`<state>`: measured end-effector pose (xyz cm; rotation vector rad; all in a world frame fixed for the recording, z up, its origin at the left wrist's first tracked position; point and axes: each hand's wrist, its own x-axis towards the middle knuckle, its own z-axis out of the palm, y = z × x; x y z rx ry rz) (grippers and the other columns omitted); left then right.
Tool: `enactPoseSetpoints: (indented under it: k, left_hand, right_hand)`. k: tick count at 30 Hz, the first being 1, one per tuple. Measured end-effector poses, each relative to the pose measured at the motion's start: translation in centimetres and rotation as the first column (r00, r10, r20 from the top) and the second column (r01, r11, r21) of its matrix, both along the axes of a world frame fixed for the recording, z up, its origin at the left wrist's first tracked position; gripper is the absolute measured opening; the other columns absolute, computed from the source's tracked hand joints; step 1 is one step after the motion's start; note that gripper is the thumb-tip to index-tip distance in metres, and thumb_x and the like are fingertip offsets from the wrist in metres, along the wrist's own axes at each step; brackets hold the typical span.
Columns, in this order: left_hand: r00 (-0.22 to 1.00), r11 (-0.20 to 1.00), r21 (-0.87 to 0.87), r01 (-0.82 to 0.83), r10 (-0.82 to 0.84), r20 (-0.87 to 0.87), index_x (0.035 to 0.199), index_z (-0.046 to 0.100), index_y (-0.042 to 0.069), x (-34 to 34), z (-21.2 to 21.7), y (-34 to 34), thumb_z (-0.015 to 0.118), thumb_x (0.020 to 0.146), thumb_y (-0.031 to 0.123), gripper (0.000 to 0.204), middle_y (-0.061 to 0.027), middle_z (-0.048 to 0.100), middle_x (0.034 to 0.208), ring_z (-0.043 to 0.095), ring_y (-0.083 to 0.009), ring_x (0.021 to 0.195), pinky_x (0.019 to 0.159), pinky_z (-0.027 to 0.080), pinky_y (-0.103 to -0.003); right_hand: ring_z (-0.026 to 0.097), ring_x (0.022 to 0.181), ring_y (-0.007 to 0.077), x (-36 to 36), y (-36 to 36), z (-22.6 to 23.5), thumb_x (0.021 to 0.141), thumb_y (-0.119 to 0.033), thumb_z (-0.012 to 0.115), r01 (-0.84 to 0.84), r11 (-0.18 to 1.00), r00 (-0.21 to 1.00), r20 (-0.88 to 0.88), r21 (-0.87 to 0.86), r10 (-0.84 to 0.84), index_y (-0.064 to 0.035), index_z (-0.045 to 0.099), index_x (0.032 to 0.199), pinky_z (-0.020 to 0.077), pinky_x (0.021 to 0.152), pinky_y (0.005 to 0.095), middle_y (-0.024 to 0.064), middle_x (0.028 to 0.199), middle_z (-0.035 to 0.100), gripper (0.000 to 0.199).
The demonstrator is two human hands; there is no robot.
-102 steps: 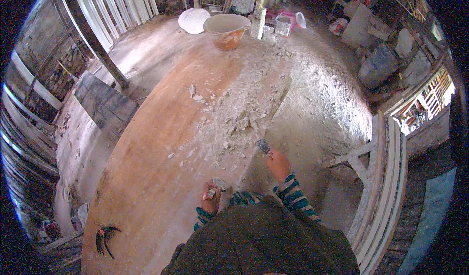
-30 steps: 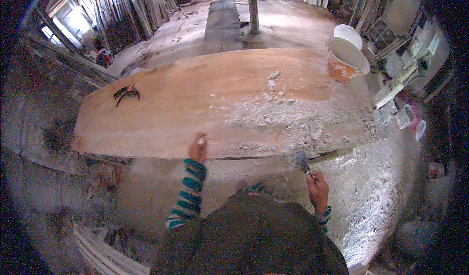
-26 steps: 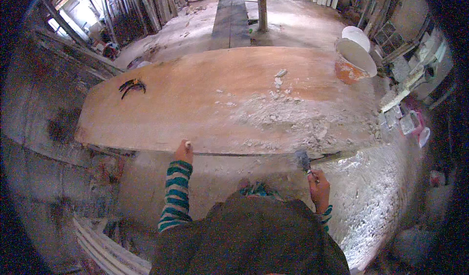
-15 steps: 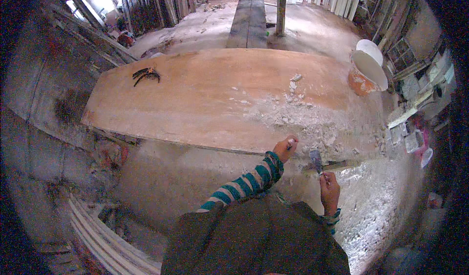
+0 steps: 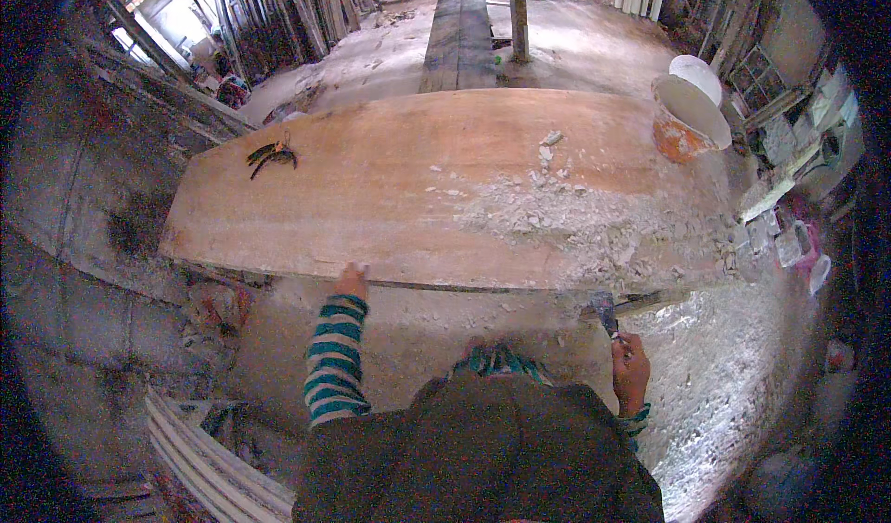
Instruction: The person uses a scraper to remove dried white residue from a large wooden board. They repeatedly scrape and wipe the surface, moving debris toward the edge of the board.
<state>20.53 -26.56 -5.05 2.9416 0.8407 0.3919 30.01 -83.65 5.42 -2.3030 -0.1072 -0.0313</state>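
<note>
In my right hand (image 5: pixel 631 373) is a putty knife (image 5: pixel 605 311), gripped by its handle, its flat blade pointing away from me near the front edge of the board. My left hand (image 5: pixel 354 280) is at the front edge of the wide wooden board (image 5: pixel 371 189), left of centre. Its fingers are smeared, and whether they hold anything is hidden. Broken white plaster crumbs and chunks (image 5: pixel 566 217) lie over the right part of the board, beyond the putty knife. A black claw-like clip (image 5: pixel 273 156) rests at the board's far left.
An orange bucket (image 5: pixel 679 139) with a whitish inside lies tipped at the board's far right, beside a white round container (image 5: pixel 696 79). Behind the board, a dark plank (image 5: pixel 459 40) runs away beside a post (image 5: pixel 518 17). Long pale strips (image 5: pixel 209 463) lie at lower left.
My left hand has swung left along the board's front edge, away from the plaster crumbs. My right hand keeps the putty knife in nearly the same place. The view has shifted slightly.
</note>
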Motion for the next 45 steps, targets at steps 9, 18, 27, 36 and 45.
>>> enactPoseSetpoints:
  k: [9,18,27,36,45]
  left_hand:
    - [0.912,-0.085,-0.912,0.401,-0.061,0.406,0.095,0.057,0.004,8.8,2.6,-29.1,0.055,0.086,0.018,0.017,-0.0121,0.061,0.084,0.060,-0.0229,0.077,0.067,0.049,-0.034]
    - [0.897,0.800,-0.575,0.173,0.114,0.428,0.111,0.056,0.006,5.4,4.6,-7.7,0.050,0.084,0.009,0.028,-0.0123,0.059,0.100,0.056,-0.0243,0.096,0.081,0.046,-0.033]
    - [0.868,0.847,-0.278,0.454,-0.490,-0.077,0.106,0.064,0.027,13.9,1.3,-19.2,0.050,0.080,0.012,0.033,-0.0166,0.059,0.097,0.059,-0.0321,0.089,0.073,0.050,-0.045]
    - [0.868,0.087,-0.866,0.492,-0.123,0.480,0.105,0.058,0.007,18.2,2.9,-32.3,0.057,0.086,0.009,0.019,-0.0014,0.059,0.078,0.058,-0.0091,0.073,0.061,0.047,-0.026]
    - [0.906,0.887,-0.193,0.419,-0.395,0.154,0.094,0.056,0.006,7.6,-0.9,-15.4,0.046,0.089,0.023,0.021,-0.0186,0.060,0.092,0.059,-0.0350,0.074,0.062,0.048,-0.042]
  right_hand:
    - [0.054,0.066,0.0158,0.5,-0.3,0.2,0.088,-0.018,0.055,-0.085,0.996,0.996,0.013,0.022,0.085,-0.0065,0.056,0.103,0.0437,0.060,0.0294,0.0086,0.079,0.061,0.019]
    - [0.056,0.067,0.0168,1.2,0.5,-1.5,0.088,-0.018,0.055,-0.139,0.989,0.989,0.052,0.042,0.137,-0.0034,0.056,0.102,0.0447,0.062,0.0297,0.0102,0.079,0.060,0.021]
    - [0.061,0.073,0.0256,-1.9,-2.1,1.9,0.086,-0.019,0.057,0.046,0.999,0.998,-0.030,-0.010,-0.046,-0.0062,0.057,0.101,0.0472,0.065,0.0340,0.0138,0.083,0.063,0.020]
    - [0.055,0.064,0.0171,-1.0,-3.2,1.3,0.087,-0.019,0.056,0.077,0.985,0.996,0.035,0.153,-0.084,-0.0059,0.056,0.101,0.0442,0.060,0.0292,0.0094,0.073,0.059,0.019]
    - [0.052,0.057,0.0178,-2.0,-5.0,-1.2,0.087,-0.023,0.056,0.054,0.996,0.996,0.071,-0.069,-0.049,-0.0053,0.056,0.098,0.0407,0.052,0.0319,0.0090,0.068,0.058,0.021]
